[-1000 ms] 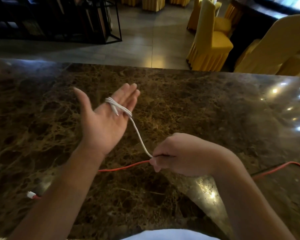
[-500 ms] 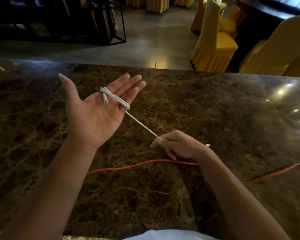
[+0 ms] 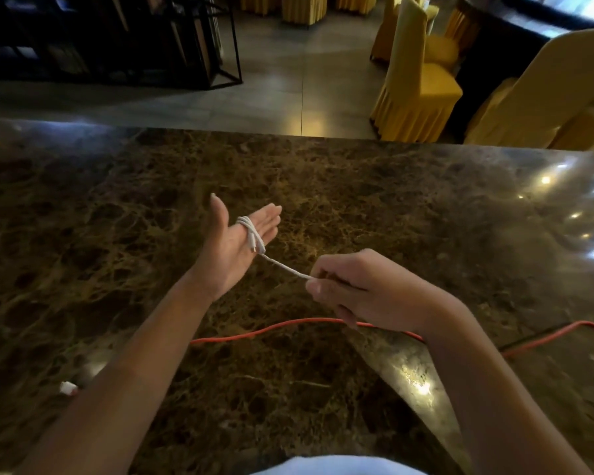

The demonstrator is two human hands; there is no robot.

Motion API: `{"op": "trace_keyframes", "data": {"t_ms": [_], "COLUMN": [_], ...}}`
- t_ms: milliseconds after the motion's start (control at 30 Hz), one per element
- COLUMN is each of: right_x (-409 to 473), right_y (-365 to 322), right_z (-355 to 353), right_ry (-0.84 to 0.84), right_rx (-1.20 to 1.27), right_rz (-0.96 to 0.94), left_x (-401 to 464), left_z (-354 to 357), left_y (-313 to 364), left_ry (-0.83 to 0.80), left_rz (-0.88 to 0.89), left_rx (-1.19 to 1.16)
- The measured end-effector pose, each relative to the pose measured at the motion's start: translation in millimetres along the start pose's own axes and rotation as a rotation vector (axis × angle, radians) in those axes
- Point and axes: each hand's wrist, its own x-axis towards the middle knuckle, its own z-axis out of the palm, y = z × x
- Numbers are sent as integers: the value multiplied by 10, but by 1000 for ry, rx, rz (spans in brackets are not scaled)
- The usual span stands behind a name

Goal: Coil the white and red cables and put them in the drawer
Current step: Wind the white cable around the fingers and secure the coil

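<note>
White cable (image 3: pixel 251 234) is wound in several turns round the fingers of the left hand (image 3: pixel 235 246), which is held flat and spread above the marble counter (image 3: pixel 408 207), thumb raised, so the loops are gripped by nothing. A short taut run leads from the coil to the right hand (image 3: pixel 354 291), where it is pinched in closed fingertips; how much remains inside that fist cannot be told. Red cable (image 3: pixel 271 332) lies uncoiled across the counter beneath the right wrist, with a white plug (image 3: pixel 67 388) near the left forearm (whose it is, is unclear). If the line is pulled too hard, the turns could be dragged off the straight fingers. Should tension be dropped, the coil may slacken and spring apart. No drawer is seen.
</note>
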Motion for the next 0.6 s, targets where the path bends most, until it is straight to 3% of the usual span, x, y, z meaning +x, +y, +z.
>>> {"op": "trace_keyframes", "data": {"t_ms": [200,400,600], "right_x": [43,147,295], "right_y": [-217,-113,-80], "right_z": [-283,-617,-578], "right_ry": [78,262,200], "right_rx": [-98,97,126], "right_rz": [-201,-217,-287], "left_x": [-63,-130,-232], "left_z": [460,700,794], "left_y": [-52,-179,-150], "left_ry": [-200,-470,-578], "left_rz": [-25,-72,-169], "left_rx": [224,135,64]}}
